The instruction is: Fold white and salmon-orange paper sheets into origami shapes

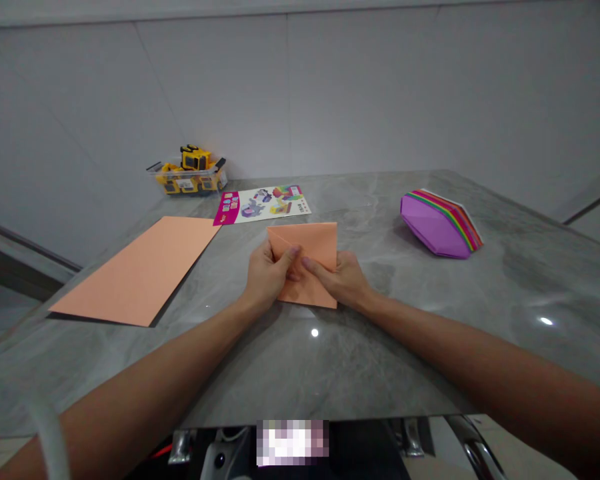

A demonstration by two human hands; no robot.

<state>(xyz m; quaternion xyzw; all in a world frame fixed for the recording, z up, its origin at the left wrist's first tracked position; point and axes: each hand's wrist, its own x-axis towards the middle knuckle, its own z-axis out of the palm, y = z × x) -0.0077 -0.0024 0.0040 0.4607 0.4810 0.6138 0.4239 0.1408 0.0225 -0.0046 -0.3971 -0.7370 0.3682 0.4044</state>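
A folded sheet of orange paper (316, 241), roughly square, is held up just above the grey table at its middle. My left hand (270, 270) grips its left side, with the thumb pressed on the front face and the other fingers behind it. On the right side my right hand (347, 277) does the same, its thumb tip close to the left one. A crease line runs from the paper's upper left corner toward the thumbs. The fingers behind the paper are mostly hidden.
A large flat orange sheet (143, 273) lies on the left of the marbled grey table (300, 373). Behind it are a printed craft card (267, 203) and a clear plastic box (190, 175) of yellow toy trucks. At right sits a stack of coloured paper (437, 223), purple outermost.
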